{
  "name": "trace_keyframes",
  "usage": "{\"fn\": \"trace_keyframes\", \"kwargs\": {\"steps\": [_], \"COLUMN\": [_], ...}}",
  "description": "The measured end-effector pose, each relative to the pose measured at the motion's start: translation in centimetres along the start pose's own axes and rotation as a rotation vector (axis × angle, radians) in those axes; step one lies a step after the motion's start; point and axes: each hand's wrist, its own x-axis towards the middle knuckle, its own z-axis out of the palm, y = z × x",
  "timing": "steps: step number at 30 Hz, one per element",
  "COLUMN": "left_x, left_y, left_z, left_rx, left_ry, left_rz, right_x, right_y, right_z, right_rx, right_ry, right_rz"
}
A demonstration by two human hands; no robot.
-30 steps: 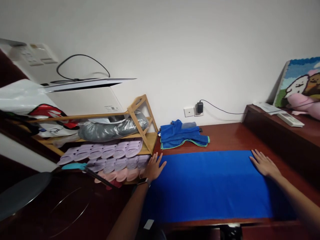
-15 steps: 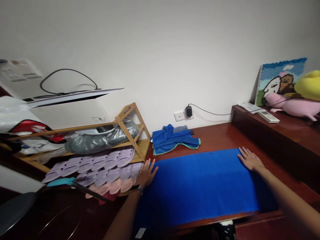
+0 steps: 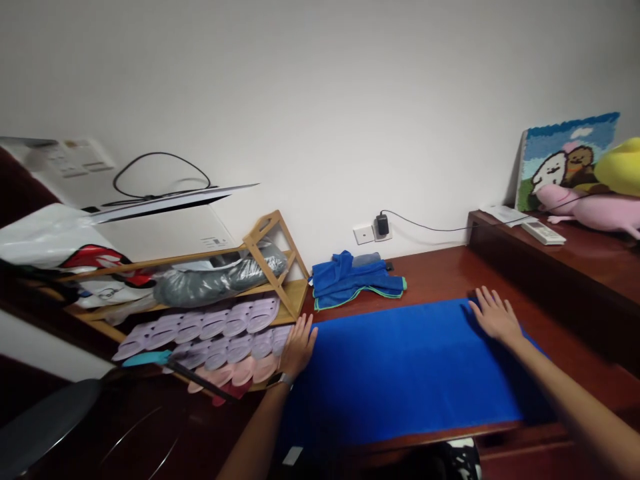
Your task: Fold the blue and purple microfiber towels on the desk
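Observation:
A blue cloth (image 3: 400,373) lies spread flat over the reddish-brown wooden surface (image 3: 440,267), its near side reaching the front edge. At the cloth's left edge is my left hand (image 3: 299,347), open, with a watch on the wrist. My right hand (image 3: 495,315) is open with fingers spread, over the cloth's far right corner. Neither hand grips anything. Behind the cloth, near the wall, sits a crumpled blue cloth (image 3: 350,280) with green edging.
On the left, a wooden rack (image 3: 295,297) holds a plastic-wrapped grey bundle (image 3: 215,283) above rows of lilac and pink slippers (image 3: 235,320). A raised ledge (image 3: 595,260) on the right carries a remote (image 3: 543,233) and a pink plush toy (image 3: 590,208). A black plug (image 3: 382,224) is in the wall.
My right hand has shifted slightly left and up from the cloth's far right corner. My left hand remains by the left edge. The view has moved slightly.

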Motion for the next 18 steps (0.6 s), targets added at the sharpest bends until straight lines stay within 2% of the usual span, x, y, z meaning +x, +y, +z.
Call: {"fn": "trace_keyframes", "kwargs": {"steps": [3,7,9,10,12,14,16,18], "left_x": [-2.5,-8.5,-11.2,-12.3,-13.6,-14.1,-14.1,-13.9], "left_y": [0.8,2.3,3.0,3.3,3.6,3.6,3.6,3.6], "left_z": [-1.3,-2.1,-2.1,-2.0,-1.9,-1.9,-1.9,-1.9], "left_rx": [-0.055,-0.092,-0.098,-0.097,-0.086,-0.075,-0.074,-0.084], "left_ry": [0.033,-0.009,-0.026,-0.038,-0.052,-0.048,-0.029,-0.008], "left_rz": [0.092,0.252,0.275,0.281,0.279,0.272,0.267,0.271], "right_x": [-4.5,-13.5,-17.3,-18.7,-20.2,-20.3,-19.6,-18.6], "right_y": [-9.2,-22.9,-27.7,-29.4,-31.0,-30.6,-28.6,-24.9], "right_z": [-0.5,0.9,2.2,2.8,3.5,3.7,3.5,3.1], "right_rx": [0.06,0.243,0.312,0.333,0.344,0.323,0.275,0.22], "right_ry": [0.086,-0.056,-0.133,-0.16,-0.201,-0.222,-0.231,-0.218], "right_rz": [-0.218,-0.515,-0.626,-0.661,-0.682,-0.66,-0.618,-0.567]}}
